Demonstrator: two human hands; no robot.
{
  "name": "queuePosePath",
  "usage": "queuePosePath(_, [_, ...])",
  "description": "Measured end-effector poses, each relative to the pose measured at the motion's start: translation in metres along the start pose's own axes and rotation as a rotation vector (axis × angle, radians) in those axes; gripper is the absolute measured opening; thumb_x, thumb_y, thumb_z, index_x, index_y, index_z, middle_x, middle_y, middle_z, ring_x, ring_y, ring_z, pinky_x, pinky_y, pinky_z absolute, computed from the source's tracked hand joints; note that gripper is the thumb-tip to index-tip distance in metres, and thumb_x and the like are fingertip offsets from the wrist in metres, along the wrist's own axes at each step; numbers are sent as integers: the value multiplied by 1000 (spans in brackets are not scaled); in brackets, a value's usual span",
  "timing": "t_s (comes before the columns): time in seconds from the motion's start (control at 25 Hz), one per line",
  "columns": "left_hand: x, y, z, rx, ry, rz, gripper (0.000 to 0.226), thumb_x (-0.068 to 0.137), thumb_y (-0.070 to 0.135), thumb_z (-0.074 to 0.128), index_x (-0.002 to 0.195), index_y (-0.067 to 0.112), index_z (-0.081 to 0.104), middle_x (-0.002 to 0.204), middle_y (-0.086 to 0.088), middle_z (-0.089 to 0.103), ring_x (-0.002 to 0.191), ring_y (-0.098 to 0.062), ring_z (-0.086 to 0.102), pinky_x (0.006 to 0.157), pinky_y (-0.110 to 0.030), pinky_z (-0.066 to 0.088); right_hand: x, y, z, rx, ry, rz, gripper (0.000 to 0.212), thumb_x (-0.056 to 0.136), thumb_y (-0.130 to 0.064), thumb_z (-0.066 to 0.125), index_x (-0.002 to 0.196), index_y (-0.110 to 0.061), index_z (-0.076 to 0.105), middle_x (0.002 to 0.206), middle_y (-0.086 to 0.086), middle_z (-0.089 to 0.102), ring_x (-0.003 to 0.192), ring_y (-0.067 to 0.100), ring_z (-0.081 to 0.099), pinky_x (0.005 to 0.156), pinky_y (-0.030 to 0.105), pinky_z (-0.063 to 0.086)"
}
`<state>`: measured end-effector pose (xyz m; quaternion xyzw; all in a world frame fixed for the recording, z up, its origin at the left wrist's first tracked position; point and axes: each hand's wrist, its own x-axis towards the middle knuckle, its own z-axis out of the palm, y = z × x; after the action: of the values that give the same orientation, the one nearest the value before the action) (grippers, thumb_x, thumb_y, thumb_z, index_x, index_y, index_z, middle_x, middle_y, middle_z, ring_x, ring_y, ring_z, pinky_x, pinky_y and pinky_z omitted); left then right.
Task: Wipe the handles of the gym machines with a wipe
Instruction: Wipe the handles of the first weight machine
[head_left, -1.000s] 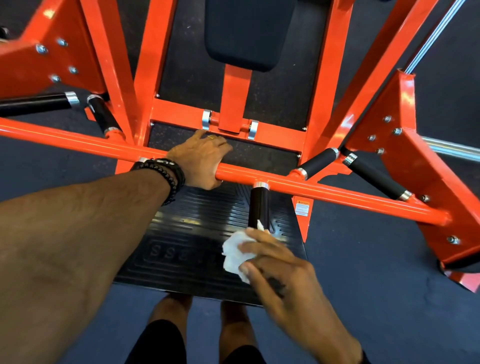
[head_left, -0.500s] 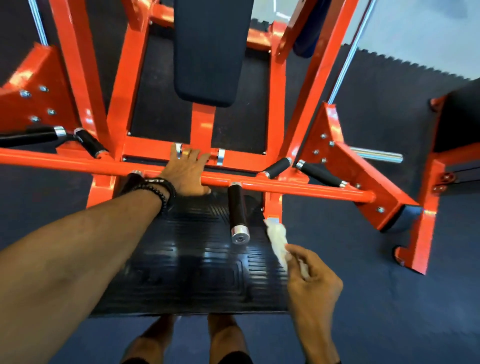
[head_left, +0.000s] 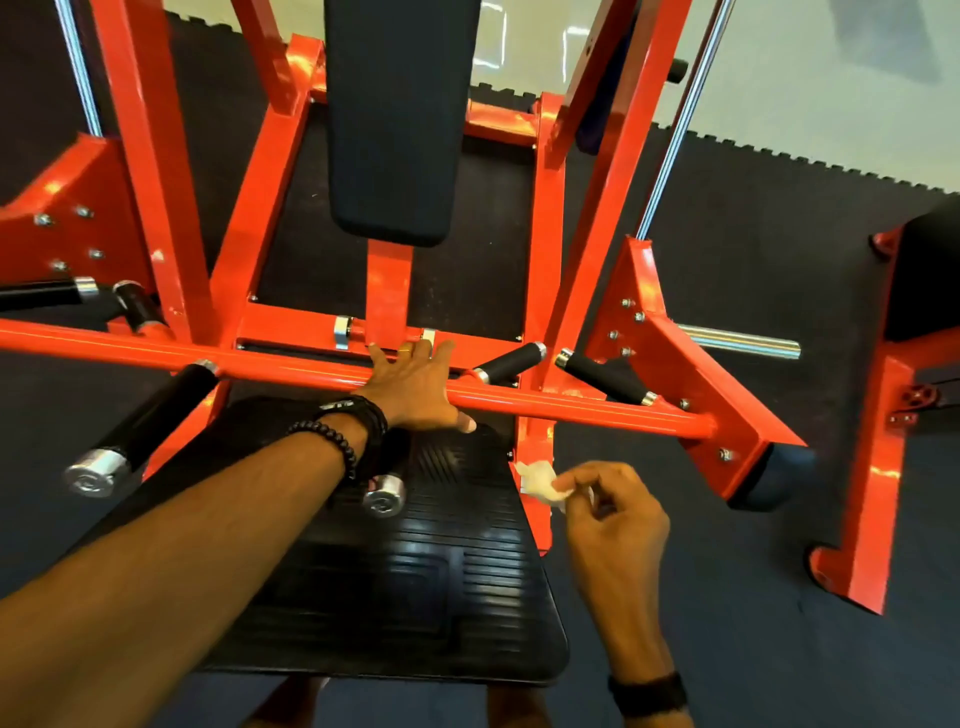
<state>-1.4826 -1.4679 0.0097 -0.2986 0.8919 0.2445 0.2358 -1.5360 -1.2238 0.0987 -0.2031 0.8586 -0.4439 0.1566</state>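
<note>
My right hand (head_left: 613, 514) pinches a crumpled white wipe (head_left: 540, 480) near the right edge of the foot plate, apart from any handle. My left hand (head_left: 415, 387) lies flat with straight fingers on the orange crossbar (head_left: 571, 408). Just below my left wrist the chrome cap of a black handle (head_left: 384, 493) pokes out toward me; its grip is mostly hidden by my wrist. Another black handle (head_left: 150, 421) points toward me at the left. Two short black handles (head_left: 511, 361) (head_left: 605, 376) angle off the crossbar at the right, and two more (head_left: 137, 304) sit at the far left.
A black ribbed foot plate (head_left: 426, 582) lies under the crossbar, with my legs at its near edge. A black chest pad (head_left: 395, 119) rises ahead. Orange side brackets (head_left: 670, 358) and a chrome weight peg (head_left: 737, 340) stand right. Another orange machine (head_left: 883, 441) is at the far right.
My right hand pulled the wipe off the centre handle and moved right. My left hand went from gripping the crossbar to lying flat on it. The view lifted and shifted.
</note>
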Motion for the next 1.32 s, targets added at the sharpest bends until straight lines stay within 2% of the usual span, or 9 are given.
queuePosePath(0.16, [32,17,6,103,-44,-92,135,56,88,65,158,20,6,162,-11,22,149,-32,22,115,-71,6,72,23,-23,167,-62,15,46,74,21,57,64,-22,70,76,5,69,57,16,67,58,26,51])
queuePosePath(0.28, [40,17,15,225,-96,-99,139,56,93,58,158,18,2,165,-9,15,151,-32,18,115,-71,4,110,33,-32,259,-148,34,43,78,17,58,67,-21,72,82,3,70,62,20,71,63,33,56])
queuePosePath(0.48, [44,22,14,327,-158,-105,120,64,89,54,156,21,20,159,-6,31,147,-28,27,115,-70,4,150,46,6,111,-325,33,17,81,-25,79,66,-19,74,78,-2,69,76,9,66,71,20,52])
queuePosePath(0.6, [49,23,17,353,-171,-57,104,65,83,55,149,23,38,151,-5,42,141,-27,35,115,-71,3,166,47,50,58,-366,50,15,79,-17,81,69,-15,71,72,-9,65,66,4,60,63,9,44])
queuePosePath(0.72, [53,20,17,390,-170,5,89,68,78,49,138,21,51,144,-5,49,136,-25,40,114,-71,3,187,52,97,52,-436,37,10,79,-12,80,81,-16,71,79,-6,68,72,6,63,67,17,51])
queuePosePath(0.96, [54,19,19,343,-149,57,90,68,73,47,142,22,46,139,-1,54,132,-25,43,113,-72,4,196,61,128,-196,-723,-232,10,85,-7,73,92,-12,78,93,3,63,85,13,57,77,18,43])
queuePosePath(1.08, [55,20,16,307,-177,42,82,65,69,56,131,20,56,132,1,57,129,-23,47,114,-70,6,227,82,118,-271,-620,-206,15,79,5,71,84,-8,77,89,9,63,82,22,60,67,11,34])
queuePosePath(1.2, [55,18,15,243,-191,41,81,62,68,62,127,21,57,124,3,58,126,-22,50,116,-66,6,253,97,115,-357,-478,-99,12,82,9,66,83,1,74,85,12,65,87,27,63,70,17,36])
queuePosePath(1.32, [57,13,21,186,-200,42,84,57,70,57,128,24,57,124,6,58,126,-21,51,116,-64,5,215,80,124,-305,-569,-103,9,88,-3,64,92,-1,72,85,0,59,90,19,60,75,13,39])
